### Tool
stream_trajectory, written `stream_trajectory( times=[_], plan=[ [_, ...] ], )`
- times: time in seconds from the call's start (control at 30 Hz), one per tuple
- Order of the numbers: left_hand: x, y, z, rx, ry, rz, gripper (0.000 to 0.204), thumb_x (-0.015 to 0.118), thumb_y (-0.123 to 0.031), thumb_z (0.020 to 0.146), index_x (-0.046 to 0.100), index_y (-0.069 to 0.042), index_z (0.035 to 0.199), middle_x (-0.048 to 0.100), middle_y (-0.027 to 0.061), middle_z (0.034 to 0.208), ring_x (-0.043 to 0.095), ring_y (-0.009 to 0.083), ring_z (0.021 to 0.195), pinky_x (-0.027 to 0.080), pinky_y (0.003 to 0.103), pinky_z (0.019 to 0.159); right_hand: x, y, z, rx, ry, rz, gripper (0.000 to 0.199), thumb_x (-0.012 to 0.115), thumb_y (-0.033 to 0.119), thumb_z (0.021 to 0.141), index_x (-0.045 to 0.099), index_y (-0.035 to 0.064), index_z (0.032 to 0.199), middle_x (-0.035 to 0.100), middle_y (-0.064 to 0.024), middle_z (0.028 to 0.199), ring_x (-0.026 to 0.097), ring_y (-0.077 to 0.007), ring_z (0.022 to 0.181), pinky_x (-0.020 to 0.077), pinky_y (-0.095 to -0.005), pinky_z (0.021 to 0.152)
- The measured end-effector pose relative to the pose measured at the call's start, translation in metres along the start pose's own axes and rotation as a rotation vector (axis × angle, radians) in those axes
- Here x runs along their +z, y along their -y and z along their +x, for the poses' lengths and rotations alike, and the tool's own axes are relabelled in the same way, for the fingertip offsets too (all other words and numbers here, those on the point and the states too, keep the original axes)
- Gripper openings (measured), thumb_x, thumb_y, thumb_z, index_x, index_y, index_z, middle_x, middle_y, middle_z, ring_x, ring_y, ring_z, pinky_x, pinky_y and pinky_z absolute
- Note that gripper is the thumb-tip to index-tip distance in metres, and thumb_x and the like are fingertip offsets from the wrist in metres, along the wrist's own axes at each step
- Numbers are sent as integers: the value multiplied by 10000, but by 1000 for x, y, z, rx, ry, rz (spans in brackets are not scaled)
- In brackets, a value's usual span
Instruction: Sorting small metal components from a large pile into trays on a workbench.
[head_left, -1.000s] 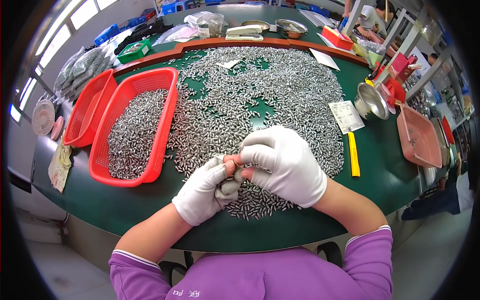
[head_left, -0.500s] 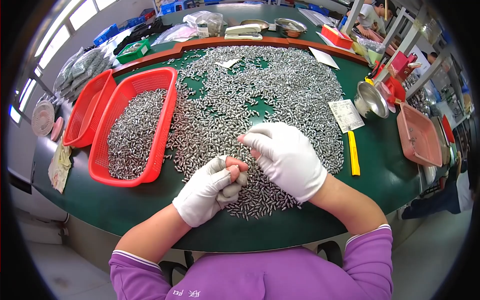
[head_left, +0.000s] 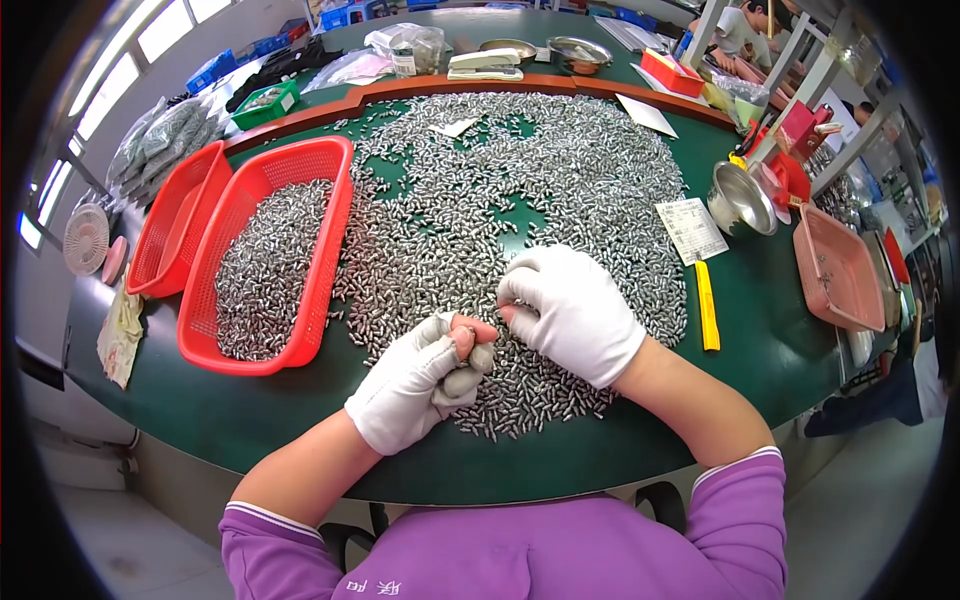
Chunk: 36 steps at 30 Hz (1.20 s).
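Note:
A wide layer of small shiny metal parts [head_left: 430,255], short and ridged, covers the middle of the green table. Over its near edge, my left hand [head_left: 415,385] is closed in a white glove with bare thumb and forefinger tips pinched together. Whatever sits in that pinch is too small to name. Close to its right, my right hand [head_left: 575,315], also gloved, hangs above the parts with fingers curled and thumb tip bent in. Its fingertips are partly hidden, and I cannot make out anything in them. More such parts fill a red plastic basket [head_left: 345,190] on the left.
A second red basket [head_left: 160,240] stands farther left. On the right lie a yellow-handled cutter [head_left: 708,305], a printed slip [head_left: 692,230], a steel bowl [head_left: 740,198] and a pink tray [head_left: 838,270]. A wooden strip [head_left: 340,108] borders the far side. Another person [head_left: 738,38] works at back right.
My right hand has shifted slightly down, and its fingers have curled in more, with the forefinger drawn back. My left hand has stayed nearly still.

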<state>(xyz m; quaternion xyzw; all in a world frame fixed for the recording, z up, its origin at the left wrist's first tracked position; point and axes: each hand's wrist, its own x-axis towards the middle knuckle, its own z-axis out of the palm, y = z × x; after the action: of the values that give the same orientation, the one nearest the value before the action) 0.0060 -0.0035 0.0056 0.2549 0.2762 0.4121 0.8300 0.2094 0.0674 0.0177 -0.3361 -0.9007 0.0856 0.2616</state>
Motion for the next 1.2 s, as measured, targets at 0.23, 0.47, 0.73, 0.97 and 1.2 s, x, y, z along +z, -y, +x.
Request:
stream_trajectory(
  times=[0.23,0.47,0.73,0.97,1.2],
  plan=[
    [-4,0,1,-6,27,-20,209,621,-234,957,558,-85,1089,564,-5,884,365,46,609,303,189,544,-11,12,1,67,-65,473,133,721,64,782,628,50,875,636,-88,937,625,-257,907,492,-344,842],
    [-2,3,0,36,29,9,184,641,-178,938,538,-99,1068,550,-10,869,372,45,614,307,186,551,-2,21,-5,55,-12,735,110,713,59,835,638,38,912,625,-84,1011,613,-219,955,498,-328,850],
    [-4,2,2,39,25,25,188,642,-241,945,565,-99,1040,569,11,870,369,53,600,300,201,532,-5,-2,-2,20,2,96,244,718,174,779,682,80,1001,639,-98,970,621,-296,925,504,-383,830],
    [-2,2,1,50,12,21,228,638,-286,942,566,-94,1042,568,7,882,366,58,597,302,201,536,9,-6,-5,-5,110,-80,107,705,174,753,657,88,794,623,-56,855,618,-281,828,506,-402,747],
    [-2,-1,2,1,17,-6,240,641,-252,943,540,-89,1086,572,5,907,379,56,624,315,195,553,-9,6,2,-62,-106,136,119,711,52,712,619,74,785,628,-75,829,615,-285,799,498,-387,713]
  ],
)
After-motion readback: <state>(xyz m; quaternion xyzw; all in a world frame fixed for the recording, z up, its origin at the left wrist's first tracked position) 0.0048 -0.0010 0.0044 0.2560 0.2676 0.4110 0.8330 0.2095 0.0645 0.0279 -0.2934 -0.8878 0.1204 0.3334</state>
